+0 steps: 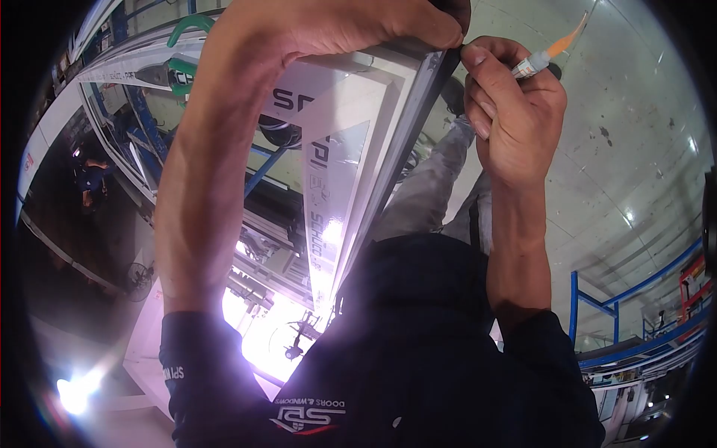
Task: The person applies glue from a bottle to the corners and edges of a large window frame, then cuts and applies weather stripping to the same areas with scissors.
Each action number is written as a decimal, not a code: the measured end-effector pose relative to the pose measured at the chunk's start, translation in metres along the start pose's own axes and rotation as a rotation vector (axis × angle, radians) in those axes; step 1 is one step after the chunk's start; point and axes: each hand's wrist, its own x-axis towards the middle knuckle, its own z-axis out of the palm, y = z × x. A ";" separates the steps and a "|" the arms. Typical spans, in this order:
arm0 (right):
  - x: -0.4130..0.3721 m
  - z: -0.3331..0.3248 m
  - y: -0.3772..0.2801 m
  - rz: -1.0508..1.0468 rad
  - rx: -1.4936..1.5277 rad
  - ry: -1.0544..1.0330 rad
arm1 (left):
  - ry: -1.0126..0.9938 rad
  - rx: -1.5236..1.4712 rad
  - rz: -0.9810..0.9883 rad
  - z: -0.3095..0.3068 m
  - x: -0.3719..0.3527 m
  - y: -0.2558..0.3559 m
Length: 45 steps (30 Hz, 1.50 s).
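A white window frame (396, 97) with protective film slants before me, a dark strip (448, 75) running along its edge. At its top corner, my left hand (418, 22) is bent over with the thumb pressed against the fingers; the fingertips are partly cut off, and what they pinch cannot be made out. Close beside it, my right hand (515, 112) is closed, its thumb and forefinger tips at the same corner. Tucked between the right fingers is a small white glue tube (532, 66) with an orange nozzle (569, 39) pointing up and away.
Green clamp-like handles (183, 75) sit by another white profile (112, 71) at the left. A blue metal rack (597, 302) stands at the right on the pale tiled floor (620, 164). Another person (91, 179) is far off at the left. Bright light glares at lower left.
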 end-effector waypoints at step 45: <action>0.001 -0.002 -0.001 0.032 0.043 0.013 | 0.037 0.026 0.080 -0.001 -0.004 0.000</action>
